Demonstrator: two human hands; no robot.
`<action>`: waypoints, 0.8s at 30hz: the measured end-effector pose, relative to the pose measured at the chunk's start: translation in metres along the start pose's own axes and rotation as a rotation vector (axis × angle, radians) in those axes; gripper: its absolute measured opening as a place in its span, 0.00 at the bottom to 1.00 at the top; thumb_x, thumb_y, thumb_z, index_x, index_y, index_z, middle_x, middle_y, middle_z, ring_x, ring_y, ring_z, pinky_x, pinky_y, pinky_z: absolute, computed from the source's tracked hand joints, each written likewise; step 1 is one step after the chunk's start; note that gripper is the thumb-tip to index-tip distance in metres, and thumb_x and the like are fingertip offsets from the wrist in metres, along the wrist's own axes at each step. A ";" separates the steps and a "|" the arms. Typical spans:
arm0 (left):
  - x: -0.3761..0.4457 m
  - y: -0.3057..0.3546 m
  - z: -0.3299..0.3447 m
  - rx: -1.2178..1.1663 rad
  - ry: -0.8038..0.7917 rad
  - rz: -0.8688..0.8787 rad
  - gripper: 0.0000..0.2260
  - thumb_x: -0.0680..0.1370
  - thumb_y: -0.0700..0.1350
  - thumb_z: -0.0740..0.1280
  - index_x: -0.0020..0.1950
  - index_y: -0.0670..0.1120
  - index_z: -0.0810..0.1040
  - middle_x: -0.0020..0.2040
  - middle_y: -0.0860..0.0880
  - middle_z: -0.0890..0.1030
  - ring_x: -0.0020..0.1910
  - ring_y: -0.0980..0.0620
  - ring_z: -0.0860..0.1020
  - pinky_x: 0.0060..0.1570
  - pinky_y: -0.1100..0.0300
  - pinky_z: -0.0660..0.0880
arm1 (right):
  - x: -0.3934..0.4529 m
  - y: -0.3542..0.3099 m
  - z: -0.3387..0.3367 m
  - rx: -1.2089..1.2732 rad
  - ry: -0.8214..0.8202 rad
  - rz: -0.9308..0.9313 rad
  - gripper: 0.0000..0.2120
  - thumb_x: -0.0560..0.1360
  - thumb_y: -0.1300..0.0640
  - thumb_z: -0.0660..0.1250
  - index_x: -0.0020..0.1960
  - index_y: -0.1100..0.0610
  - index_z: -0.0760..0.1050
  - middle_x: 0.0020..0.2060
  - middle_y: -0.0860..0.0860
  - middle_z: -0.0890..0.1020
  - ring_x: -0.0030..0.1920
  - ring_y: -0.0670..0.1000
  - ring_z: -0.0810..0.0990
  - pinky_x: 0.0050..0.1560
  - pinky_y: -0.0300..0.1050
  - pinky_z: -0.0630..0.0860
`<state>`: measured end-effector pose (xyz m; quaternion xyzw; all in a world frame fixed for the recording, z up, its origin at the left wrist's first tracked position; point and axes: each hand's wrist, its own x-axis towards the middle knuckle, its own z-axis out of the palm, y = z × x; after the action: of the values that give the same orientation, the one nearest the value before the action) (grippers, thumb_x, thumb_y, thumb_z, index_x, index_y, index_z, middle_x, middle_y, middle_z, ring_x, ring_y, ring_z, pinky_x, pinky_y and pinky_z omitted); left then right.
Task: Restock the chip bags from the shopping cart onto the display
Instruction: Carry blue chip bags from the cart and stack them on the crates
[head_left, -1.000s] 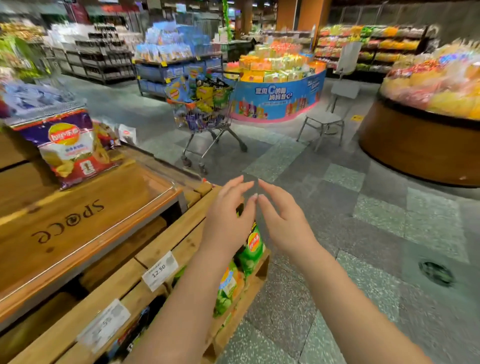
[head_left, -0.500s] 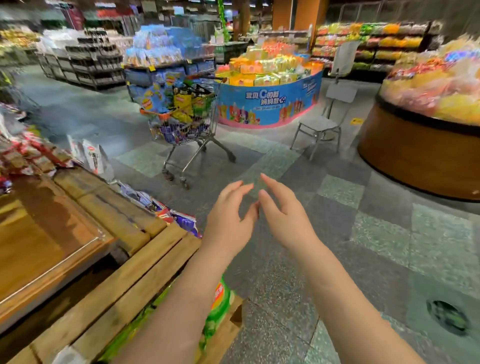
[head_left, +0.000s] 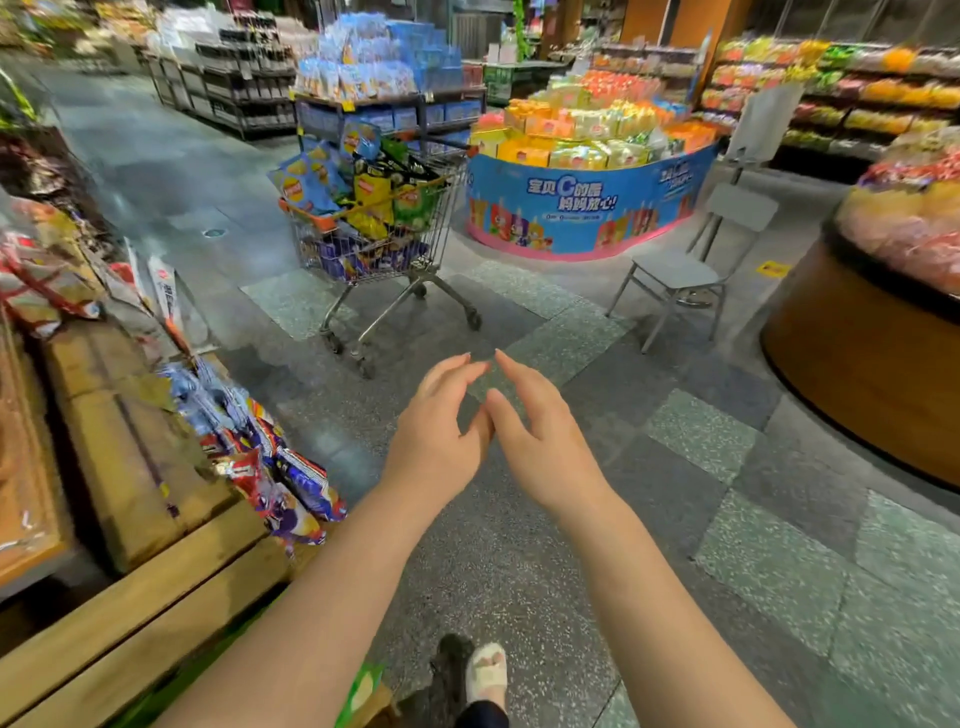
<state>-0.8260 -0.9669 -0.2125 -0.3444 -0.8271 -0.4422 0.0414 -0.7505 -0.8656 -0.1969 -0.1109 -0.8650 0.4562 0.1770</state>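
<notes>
A metal shopping cart (head_left: 415, 270) stands ahead on the aisle floor, piled with blue, yellow and green chip bags (head_left: 363, 187). The wooden display (head_left: 156, 587) runs along my left, with purple and red chip bags (head_left: 275, 467) lying on its edge. My left hand (head_left: 441, 436) and my right hand (head_left: 540, 441) are stretched out side by side in front of me, thumbs nearly touching. Both are empty, with fingers spread. They hover over the floor, well short of the cart.
A grey folding chair (head_left: 685, 265) stands right of the cart. Behind it is a round blue promo stand (head_left: 587, 208) stacked with snacks. A round wooden bin (head_left: 872, 364) curves in at the right. My foot (head_left: 485, 675) shows below.
The view has swung away from the wooden display toward the cart, which now looks closer. Both hands stay raised, empty and close together.
</notes>
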 end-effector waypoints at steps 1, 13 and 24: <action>0.016 -0.006 0.010 -0.002 -0.001 0.000 0.19 0.79 0.43 0.63 0.70 0.48 0.70 0.72 0.52 0.65 0.64 0.63 0.63 0.61 0.68 0.59 | 0.017 0.012 -0.002 -0.010 -0.004 -0.005 0.22 0.82 0.50 0.55 0.75 0.47 0.58 0.74 0.44 0.62 0.74 0.42 0.55 0.75 0.47 0.54; 0.268 -0.078 0.069 0.081 0.036 -0.057 0.20 0.79 0.46 0.63 0.72 0.50 0.68 0.72 0.54 0.65 0.70 0.56 0.64 0.67 0.59 0.63 | 0.287 0.100 -0.035 -0.155 -0.073 -0.096 0.23 0.81 0.49 0.55 0.76 0.47 0.57 0.75 0.48 0.62 0.75 0.47 0.56 0.74 0.54 0.56; 0.449 -0.169 0.128 0.535 0.125 -0.209 0.22 0.79 0.54 0.61 0.74 0.55 0.64 0.76 0.51 0.58 0.77 0.49 0.50 0.73 0.49 0.43 | 0.501 0.203 -0.048 -0.337 -0.119 -0.178 0.26 0.80 0.43 0.51 0.77 0.48 0.56 0.76 0.51 0.57 0.77 0.52 0.50 0.76 0.52 0.48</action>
<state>-1.2396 -0.6931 -0.2414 -0.2064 -0.9412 -0.2305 0.1361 -1.1822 -0.5395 -0.2371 -0.0350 -0.9444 0.2935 0.1443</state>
